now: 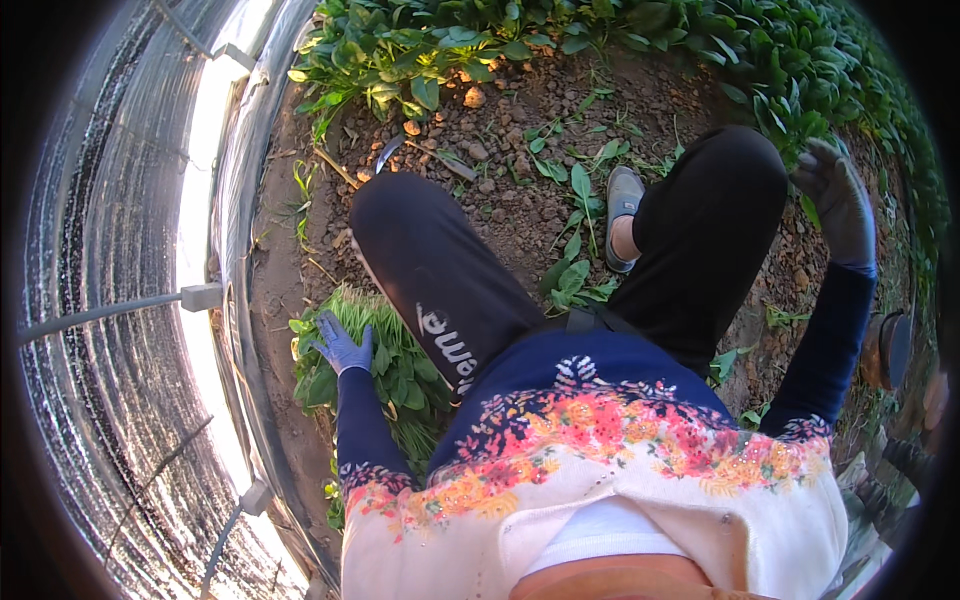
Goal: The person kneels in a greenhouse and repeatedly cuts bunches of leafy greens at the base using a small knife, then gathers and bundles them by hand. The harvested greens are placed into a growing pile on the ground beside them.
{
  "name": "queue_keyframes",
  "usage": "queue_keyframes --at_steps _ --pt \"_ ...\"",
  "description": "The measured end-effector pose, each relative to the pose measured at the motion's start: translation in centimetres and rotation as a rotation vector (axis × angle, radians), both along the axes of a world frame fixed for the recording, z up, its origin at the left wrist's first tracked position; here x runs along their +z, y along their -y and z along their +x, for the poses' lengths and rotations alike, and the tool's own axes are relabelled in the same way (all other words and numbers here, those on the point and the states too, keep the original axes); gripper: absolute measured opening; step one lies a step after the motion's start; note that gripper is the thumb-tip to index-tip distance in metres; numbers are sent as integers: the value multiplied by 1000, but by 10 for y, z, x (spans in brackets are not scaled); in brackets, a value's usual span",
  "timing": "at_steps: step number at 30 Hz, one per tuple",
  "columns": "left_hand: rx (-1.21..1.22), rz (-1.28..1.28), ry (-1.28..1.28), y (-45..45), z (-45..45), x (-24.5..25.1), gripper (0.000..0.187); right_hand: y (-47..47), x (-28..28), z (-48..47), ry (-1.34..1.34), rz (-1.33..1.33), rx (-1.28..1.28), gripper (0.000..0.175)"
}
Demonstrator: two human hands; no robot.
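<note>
My left hand, in a bluish glove, lies with spread fingers on a pile of cut leafy greens beside my left thigh. The pale stems of the pile face away from me. My right hand, in a greyish glove, is raised just outside my right knee with nothing visible in it. Close to its fingers grow dark green leafy plants, which look like spinach. Whether the fingertips touch the leaves I cannot tell. Beyond my left knee lies a curved metal blade on the soil.
Loose leaves are scattered over cloddy soil between my legs. A plastic sheet wall with metal rods and grey blocks runs along the left. Standing plants fill the far side. A round dark object sits behind my right arm.
</note>
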State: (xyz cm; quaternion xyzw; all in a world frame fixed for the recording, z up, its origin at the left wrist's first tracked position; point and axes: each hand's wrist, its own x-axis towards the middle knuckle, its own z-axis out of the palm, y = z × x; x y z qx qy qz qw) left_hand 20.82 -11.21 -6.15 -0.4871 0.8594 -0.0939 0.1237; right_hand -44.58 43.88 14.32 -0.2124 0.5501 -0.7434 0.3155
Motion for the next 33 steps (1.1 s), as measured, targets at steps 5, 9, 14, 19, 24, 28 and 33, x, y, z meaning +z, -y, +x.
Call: queue_keyframes --at_steps 5,9,14,19,24,28,33 --pt "-487 332 -444 -70 -56 -9 63 -45 -158 52 228 941 -161 37" --pt "-524 617 -443 -164 -116 -33 62 -41 -239 126 23 1258 425 38" --pt "-538 810 -401 -210 -184 -46 60 -31 -253 167 7 1279 516 39" --pt "-543 899 -402 -217 -220 -54 58 -42 -241 187 32 1310 447 40" --pt "-485 1005 -388 -181 -240 -78 56 -24 -245 196 115 1366 377 41" --pt "-386 1091 -375 -115 -254 -82 55 21 -234 193 194 1408 322 42" --pt "-120 1122 -392 -58 -220 -36 53 44 -189 203 246 1391 262 43"
